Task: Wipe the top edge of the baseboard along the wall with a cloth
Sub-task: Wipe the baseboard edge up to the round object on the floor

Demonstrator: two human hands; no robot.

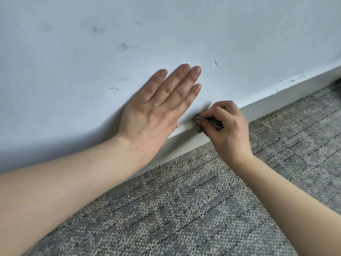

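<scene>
1. Through the head camera, my left hand (156, 106) lies flat on the wall (166, 34). The fingers are straight and close together, and the palm presses the paint just above the baseboard (186, 142). It holds nothing.
2. My right hand (227, 126) is curled around a small bunched grey cloth (210, 122). Thumb and fingers pinch it against the top edge of the baseboard, just right of my left hand.
3. The baseboard runs from the near left, under my left wrist, away to the far right, with the carpet (203, 200) below it. The cloth sits on the ledge about midway along the stretch I can see. To the far right there are white flecks along the joint, so that part looks unwiped. I cannot tell how clean the part behind my left arm is.
4. The cloth is bunched small. If my wrist tilts, it could ride up and smear dust on the paint, or slip down the front of the board and miss the ledge.
5. The wall already shows chips and scuffs (123, 47). Dragging hard along the joint could catch loose paint and flake more off.
6. My left arm covers the near stretch of ledge, so a pass to the left would run into that hand unless I lift it.
7. Grit (177, 161) lies on the carpet beside the board, and anything I knock off the ledge would land there too.
</scene>
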